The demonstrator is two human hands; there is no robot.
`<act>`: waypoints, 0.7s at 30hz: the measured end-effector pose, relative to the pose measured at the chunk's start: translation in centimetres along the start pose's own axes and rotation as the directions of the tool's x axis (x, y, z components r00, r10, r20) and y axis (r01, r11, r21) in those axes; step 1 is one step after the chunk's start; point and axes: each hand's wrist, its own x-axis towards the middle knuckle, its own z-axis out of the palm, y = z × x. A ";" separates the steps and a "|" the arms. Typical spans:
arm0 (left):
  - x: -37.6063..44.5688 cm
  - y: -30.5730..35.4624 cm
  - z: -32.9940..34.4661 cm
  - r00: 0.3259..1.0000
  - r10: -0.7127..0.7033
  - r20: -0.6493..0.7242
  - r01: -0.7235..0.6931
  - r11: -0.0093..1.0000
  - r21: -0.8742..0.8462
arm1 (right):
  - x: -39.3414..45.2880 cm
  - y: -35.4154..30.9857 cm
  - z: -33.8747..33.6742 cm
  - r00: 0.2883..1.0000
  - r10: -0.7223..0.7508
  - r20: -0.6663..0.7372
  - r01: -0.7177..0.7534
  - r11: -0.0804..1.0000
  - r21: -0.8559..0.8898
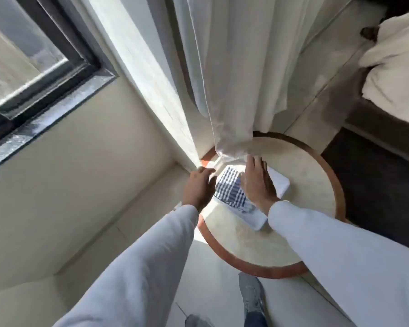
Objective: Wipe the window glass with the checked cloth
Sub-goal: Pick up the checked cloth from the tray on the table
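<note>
Head view: cloth [230, 188] lies between my hands, long axis running away from me; right hand [257, 182] overlaps its edge, left hand [198, 186] just beside, both spread open and empty.

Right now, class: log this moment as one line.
stage: reaching | left hand: open beside checked cloth | right hand: open over cloth | window glass: untouched

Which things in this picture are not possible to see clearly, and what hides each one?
Head view only:
- Checked cloth: its right part is under the right hand, so any grip is unclear.
- White tray: partly covered by cloth, hand and right sleeve.
- Window glass: cut off by the left edge; blurred, dirt unreadable.
- Round table: far rim hidden by the curtain.
- Left hand: contact with the cloth uncertain.
</note>
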 end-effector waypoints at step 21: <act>9.7 -1.0 9.2 0.952 -0.301 0.058 0.306 0.937 -0.166 | 5.3 5.9 9.0 0.852 0.472 0.226 -0.466 0.489 0.737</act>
